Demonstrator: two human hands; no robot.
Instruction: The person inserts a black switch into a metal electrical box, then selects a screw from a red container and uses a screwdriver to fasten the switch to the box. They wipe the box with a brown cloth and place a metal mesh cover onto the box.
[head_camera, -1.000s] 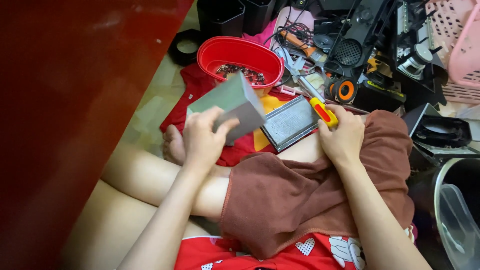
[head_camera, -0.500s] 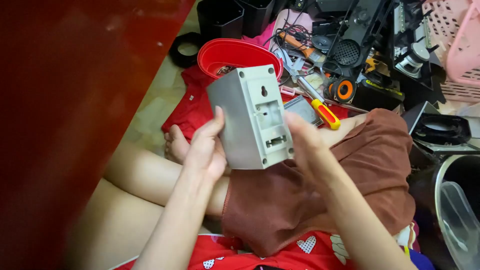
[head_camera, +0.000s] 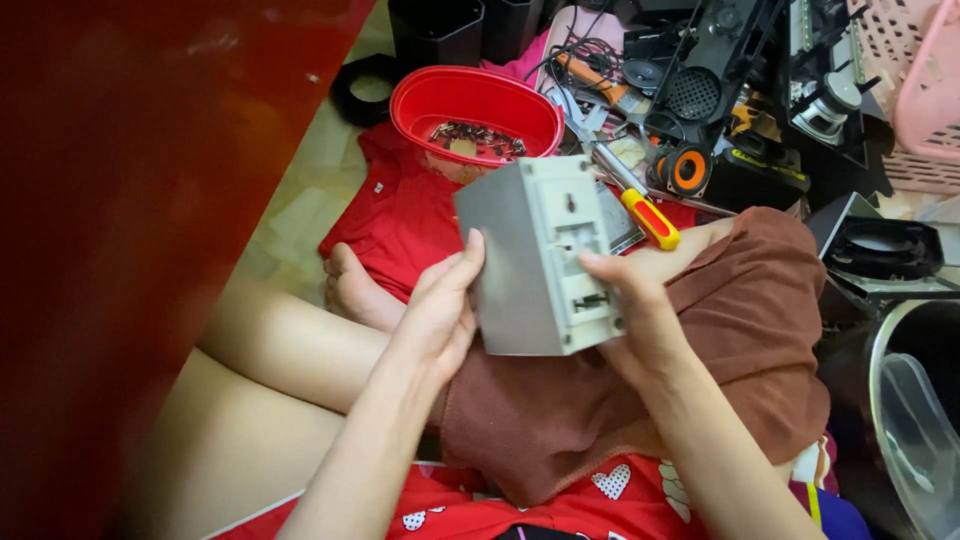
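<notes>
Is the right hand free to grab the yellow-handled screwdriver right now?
Probably not at once: the right hand is gripping the grey box with the left hand. The screwdriver lies uncovered just beyond.

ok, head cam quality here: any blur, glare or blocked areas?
Head view: grey box and both hands, left hand and right hand, are sharp and evenly lit, no glare; a blurred, out-of-focus red surface blocks the left third.

Your two arms reach forward over your lap. Your left hand (head_camera: 437, 312) is bent up at the wrist, with its fingers close together and the thumb pointing up. Your right hand (head_camera: 640, 322) is curled, its thumb pointing left across the front. Your legs are folded under you.
</notes>
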